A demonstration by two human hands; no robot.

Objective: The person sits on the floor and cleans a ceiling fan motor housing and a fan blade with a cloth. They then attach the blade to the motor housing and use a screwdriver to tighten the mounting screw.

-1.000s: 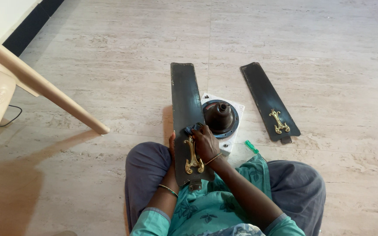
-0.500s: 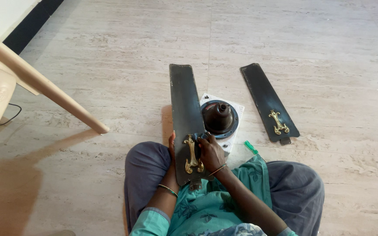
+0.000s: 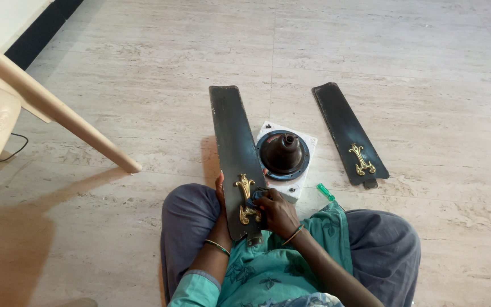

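Note:
I sit cross-legged on the floor with a long black fan blade (image 3: 233,136) resting on my lap, its far end pointing away from me. A gold ornament (image 3: 245,198) is fixed near its close end. My left hand (image 3: 221,196) grips the blade's left edge from underneath. My right hand (image 3: 275,211) presses a small blue cloth (image 3: 255,196) against the blade beside the ornament. A dark fan motor housing (image 3: 283,152) stands on a white block just right of the blade.
A second black fan blade (image 3: 345,128) with a gold ornament lies on the floor to the right. A green-handled screwdriver (image 3: 325,191) lies by my right knee. A beige plastic chair (image 3: 35,108) stands at the left, its leg slanting across the tiles.
My right hand has slid from the ornament's left side to its right side with the cloth. The blade has stayed in place.

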